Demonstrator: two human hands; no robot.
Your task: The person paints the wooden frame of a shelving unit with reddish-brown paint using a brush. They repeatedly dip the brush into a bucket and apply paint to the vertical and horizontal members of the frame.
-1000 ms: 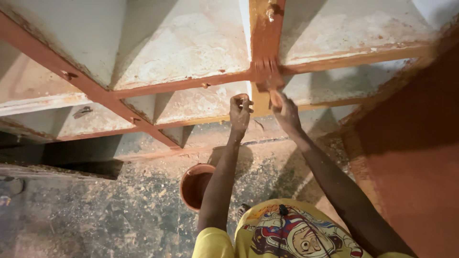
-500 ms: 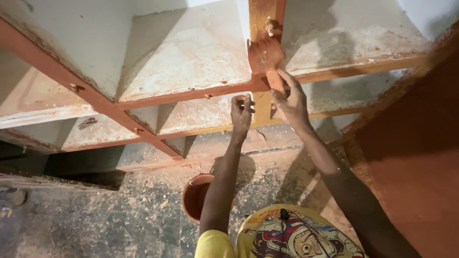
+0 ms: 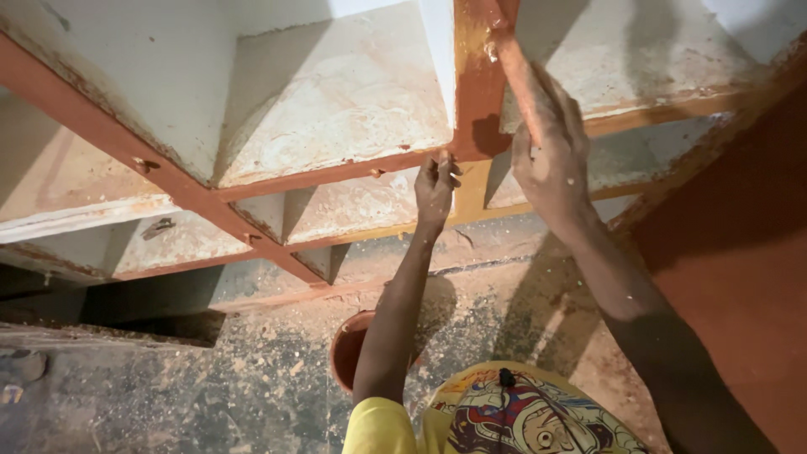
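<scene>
Right hand (image 3: 551,155) has slid higher along orange upright (image 3: 479,76).

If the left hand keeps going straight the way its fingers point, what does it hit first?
The left hand points up at the orange-painted upright divider of the shelf unit; its fingertips look almost at the joint with the horizontal rail, so probably that painted wood, though depth is unclear.

Floor (image 3: 210,378): grey concrete, strewn with pale sawdust and wood chips, reddish dust toward the right.
Bowl (image 3: 349,349): round, reddish-brown, sits directly on the floor, partly hidden behind a forearm.
Shelf unit (image 3: 336,134): whitish compartments edged with red-brown frame strips, resting on the floor; dust and small debris lie in the compartments.
</scene>
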